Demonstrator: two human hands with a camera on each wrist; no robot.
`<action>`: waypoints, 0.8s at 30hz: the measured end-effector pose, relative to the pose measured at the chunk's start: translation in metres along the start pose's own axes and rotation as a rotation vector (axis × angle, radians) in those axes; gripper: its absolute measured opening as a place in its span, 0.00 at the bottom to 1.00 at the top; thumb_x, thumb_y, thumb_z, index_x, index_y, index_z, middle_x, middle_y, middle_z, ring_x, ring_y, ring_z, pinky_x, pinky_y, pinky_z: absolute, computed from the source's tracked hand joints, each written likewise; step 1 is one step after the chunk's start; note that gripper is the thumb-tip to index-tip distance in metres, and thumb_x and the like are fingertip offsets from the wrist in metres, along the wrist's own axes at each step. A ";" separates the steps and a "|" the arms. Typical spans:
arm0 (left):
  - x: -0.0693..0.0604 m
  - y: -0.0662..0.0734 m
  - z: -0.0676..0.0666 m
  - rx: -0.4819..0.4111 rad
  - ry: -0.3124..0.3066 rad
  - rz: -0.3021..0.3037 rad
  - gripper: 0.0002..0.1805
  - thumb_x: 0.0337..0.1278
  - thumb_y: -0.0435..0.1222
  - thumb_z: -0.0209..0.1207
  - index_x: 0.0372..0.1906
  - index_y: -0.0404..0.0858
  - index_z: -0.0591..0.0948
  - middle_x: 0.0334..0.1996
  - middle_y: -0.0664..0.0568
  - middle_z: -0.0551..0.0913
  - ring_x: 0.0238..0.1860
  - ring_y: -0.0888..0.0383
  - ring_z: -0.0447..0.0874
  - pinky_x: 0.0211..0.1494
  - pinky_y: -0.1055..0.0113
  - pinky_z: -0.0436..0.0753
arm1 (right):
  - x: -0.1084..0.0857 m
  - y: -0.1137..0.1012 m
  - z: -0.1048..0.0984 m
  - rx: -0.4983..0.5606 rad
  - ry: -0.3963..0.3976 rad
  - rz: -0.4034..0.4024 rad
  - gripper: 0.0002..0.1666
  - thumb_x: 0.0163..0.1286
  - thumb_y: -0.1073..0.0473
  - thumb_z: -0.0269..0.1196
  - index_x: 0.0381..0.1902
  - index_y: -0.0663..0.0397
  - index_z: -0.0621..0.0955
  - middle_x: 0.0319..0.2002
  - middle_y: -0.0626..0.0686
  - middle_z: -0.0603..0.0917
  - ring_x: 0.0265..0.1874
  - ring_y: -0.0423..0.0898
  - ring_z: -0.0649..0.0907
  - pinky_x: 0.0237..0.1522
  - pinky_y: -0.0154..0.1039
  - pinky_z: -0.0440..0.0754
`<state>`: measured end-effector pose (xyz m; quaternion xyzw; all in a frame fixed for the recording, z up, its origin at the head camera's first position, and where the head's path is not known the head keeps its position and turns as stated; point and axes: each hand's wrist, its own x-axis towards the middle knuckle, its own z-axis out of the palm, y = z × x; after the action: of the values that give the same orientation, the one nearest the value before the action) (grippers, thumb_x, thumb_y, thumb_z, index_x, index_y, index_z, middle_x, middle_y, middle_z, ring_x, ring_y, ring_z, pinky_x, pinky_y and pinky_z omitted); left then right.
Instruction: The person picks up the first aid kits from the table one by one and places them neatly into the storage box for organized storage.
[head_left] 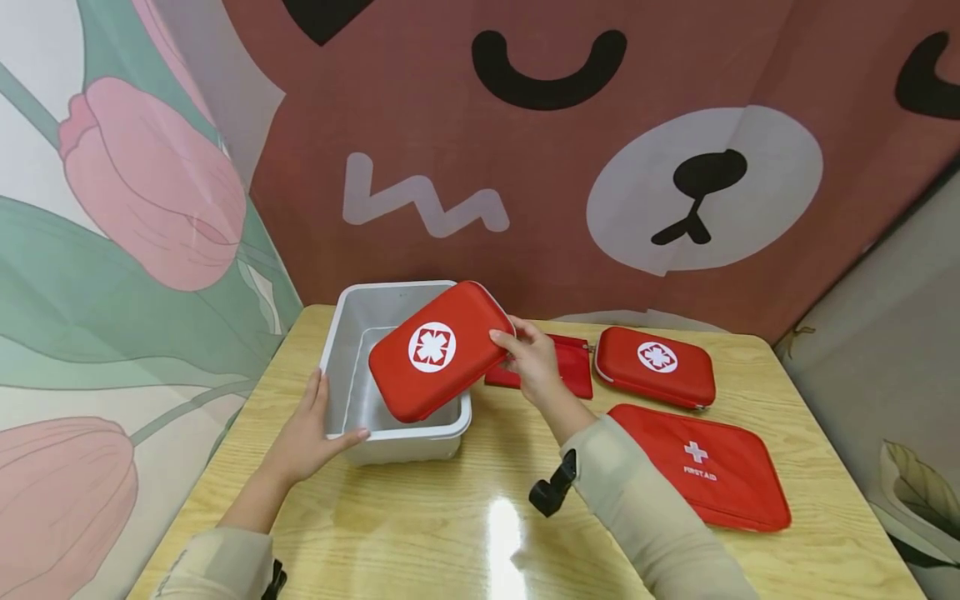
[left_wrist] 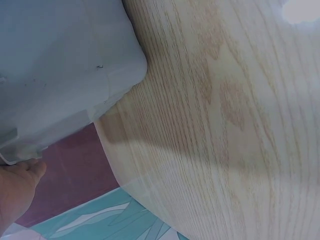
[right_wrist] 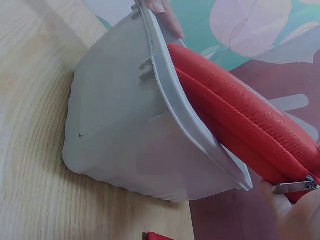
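A red hard-shell first-aid case (head_left: pixel 442 350) with a white round cross emblem is tilted over the opening of a light grey plastic bin (head_left: pixel 442 433). My right hand (head_left: pixel 534 360) grips the case's right end, thumb on its top face. Beside that thumb, the metal zipper pull (right_wrist: pixel 292 187) shows in the right wrist view. The case's far end is below the bin's rim. My left hand (head_left: pixel 303 437) holds the bin's near left corner, thumb over the front rim and fingers along the left side. In the left wrist view the bin's wall (left_wrist: pixel 65 65) hides most of that hand.
Right of the bin lie a flat red pouch (head_left: pixel 573 367), partly behind my right hand, a second red case (head_left: pixel 656 367) and a larger red FIRST AID bag (head_left: pixel 720 471), partly covered by my sleeve. The wooden table (head_left: pixel 420 533) meets a printed cloth backdrop (head_left: pixel 540 192).
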<state>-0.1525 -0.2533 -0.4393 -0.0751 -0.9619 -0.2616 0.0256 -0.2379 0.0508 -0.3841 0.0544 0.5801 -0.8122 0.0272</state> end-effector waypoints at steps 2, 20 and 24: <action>0.000 0.000 0.000 0.003 -0.004 -0.002 0.59 0.40 0.59 0.57 0.64 0.28 0.39 0.65 0.39 0.35 0.61 0.36 0.47 0.54 0.44 0.58 | 0.000 0.000 0.002 -0.007 -0.003 0.001 0.23 0.53 0.66 0.62 0.49 0.62 0.73 0.37 0.56 0.75 0.25 0.44 0.78 0.22 0.34 0.77; 0.001 0.003 -0.003 0.001 -0.023 -0.015 0.59 0.39 0.60 0.56 0.64 0.28 0.39 0.65 0.38 0.36 0.61 0.37 0.46 0.53 0.43 0.60 | 0.011 0.011 0.025 -0.209 -0.053 -0.005 0.25 0.53 0.63 0.63 0.50 0.60 0.72 0.38 0.57 0.76 0.26 0.44 0.76 0.23 0.33 0.74; 0.001 0.003 -0.002 0.000 -0.027 -0.018 0.59 0.39 0.61 0.56 0.64 0.29 0.39 0.65 0.40 0.35 0.61 0.37 0.46 0.53 0.43 0.60 | 0.011 0.016 0.030 -0.265 -0.073 -0.021 0.24 0.53 0.63 0.63 0.50 0.60 0.73 0.38 0.57 0.77 0.25 0.44 0.76 0.21 0.33 0.73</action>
<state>-0.1525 -0.2514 -0.4362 -0.0701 -0.9629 -0.2605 0.0104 -0.2485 0.0173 -0.3907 0.0147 0.6817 -0.7300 0.0470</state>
